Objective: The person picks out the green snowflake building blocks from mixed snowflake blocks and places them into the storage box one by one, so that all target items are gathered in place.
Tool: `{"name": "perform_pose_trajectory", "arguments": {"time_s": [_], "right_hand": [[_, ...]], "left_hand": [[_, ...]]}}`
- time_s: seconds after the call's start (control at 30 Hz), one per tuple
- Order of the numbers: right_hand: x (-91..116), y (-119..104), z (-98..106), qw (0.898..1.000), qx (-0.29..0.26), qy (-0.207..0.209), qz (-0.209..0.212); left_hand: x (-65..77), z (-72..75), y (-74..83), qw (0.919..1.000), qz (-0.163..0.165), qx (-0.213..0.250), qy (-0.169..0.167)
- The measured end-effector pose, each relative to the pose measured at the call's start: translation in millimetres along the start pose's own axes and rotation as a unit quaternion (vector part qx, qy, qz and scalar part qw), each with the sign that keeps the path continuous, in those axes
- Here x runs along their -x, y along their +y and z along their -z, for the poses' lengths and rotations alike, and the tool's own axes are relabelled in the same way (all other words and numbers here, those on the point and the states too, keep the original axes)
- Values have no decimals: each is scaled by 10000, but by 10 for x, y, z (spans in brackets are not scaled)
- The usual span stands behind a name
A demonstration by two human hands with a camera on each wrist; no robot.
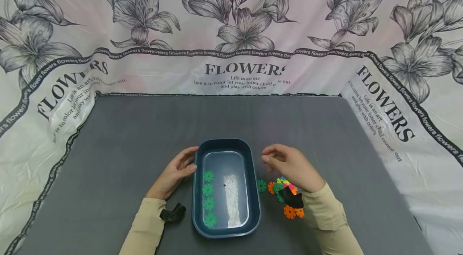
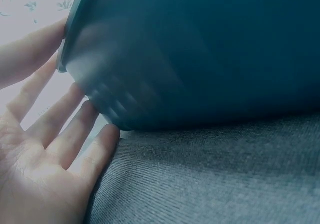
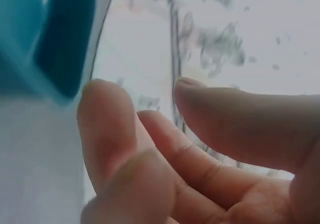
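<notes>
A blue rectangular plastic tray (image 1: 255,207) lies lengthwise on the grey table. Along its left inner side runs a column of several green notched plastic discs (image 1: 209,203). My left hand (image 1: 177,172) is at the tray's left wall. In the left wrist view its fingers (image 2: 75,134) extend against the outside of the tray (image 2: 200,58), thumb near the rim. Right of the tray hovers my right hand (image 1: 294,164), fingers loosely bent. The right wrist view shows nothing held between its thumb (image 3: 245,124) and fingers.
Beside the tray's right wall lies a single green disc (image 1: 261,186). A pile of orange, green, yellow and pink discs (image 1: 289,211) sits under my right wrist, partly hidden by a black wrist strap (image 1: 290,198). Flower-printed cloth (image 1: 246,72) surrounds the grey tabletop (image 1: 144,126).
</notes>
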State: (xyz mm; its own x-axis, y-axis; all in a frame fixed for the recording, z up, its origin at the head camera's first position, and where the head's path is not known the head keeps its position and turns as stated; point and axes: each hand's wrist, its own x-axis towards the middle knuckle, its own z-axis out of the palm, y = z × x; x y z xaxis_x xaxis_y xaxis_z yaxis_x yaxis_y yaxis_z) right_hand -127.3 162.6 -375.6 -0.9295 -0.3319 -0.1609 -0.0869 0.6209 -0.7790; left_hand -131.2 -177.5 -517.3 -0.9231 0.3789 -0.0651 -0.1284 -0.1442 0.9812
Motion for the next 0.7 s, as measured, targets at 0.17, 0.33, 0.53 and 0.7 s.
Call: {"name": "perform_pose_trajectory", "arguments": {"time_s": [0.17, 0.33, 0.53, 0.7], "right_hand": [[96, 312, 106, 9985, 394, 250, -281], [155, 547, 14, 9955, 901, -155, -231], [206, 696, -155, 9935, 944, -357, -533], [238, 748, -248, 9882, 1455, -45, -470]], "left_hand": [[0, 11, 2, 10000, -8, 38, -41], [3, 19, -1, 10000, 19, -14, 7], [11, 26, 6, 10000, 30, 7, 22], [6, 19, 8, 10000, 25, 68, -39]]}}
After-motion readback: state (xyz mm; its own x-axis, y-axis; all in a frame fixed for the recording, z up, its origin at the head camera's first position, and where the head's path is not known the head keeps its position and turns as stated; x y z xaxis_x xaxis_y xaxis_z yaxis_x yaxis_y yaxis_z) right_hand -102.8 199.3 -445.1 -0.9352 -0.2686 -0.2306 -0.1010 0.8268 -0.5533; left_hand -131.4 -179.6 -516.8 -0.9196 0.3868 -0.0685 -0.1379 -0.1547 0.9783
